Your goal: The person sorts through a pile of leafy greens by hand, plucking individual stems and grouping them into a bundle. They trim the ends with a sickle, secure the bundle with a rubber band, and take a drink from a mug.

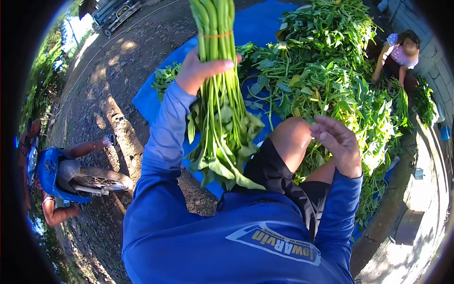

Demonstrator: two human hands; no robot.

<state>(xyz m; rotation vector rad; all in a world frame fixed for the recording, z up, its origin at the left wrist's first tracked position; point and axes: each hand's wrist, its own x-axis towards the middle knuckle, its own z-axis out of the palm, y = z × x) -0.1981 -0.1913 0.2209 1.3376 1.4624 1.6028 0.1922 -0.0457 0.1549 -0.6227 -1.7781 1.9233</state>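
Observation:
My left hand [210,71] is wrapped round a thick bunch of leafy greens [222,109], which looks like water spinach. The bunch hangs with its cut stems up and its leaves drooping towards my lap. An orange rubber band [216,35] circles the stems just above my fingers. My right hand [339,144] is raised beside my bent knee [292,137], fingers loosely curved and apart, with nothing seen in it. Beyond that hand lies a large heap of the same greens [326,90].
A blue tarp [257,21] lies under the heap. At the far right another person [402,57] sits by the greens near a block wall [432,52]. To the left are a blue motorcycle [54,170] with a person on it and gravel ground [94,118]. A vehicle [116,14] stands at the back.

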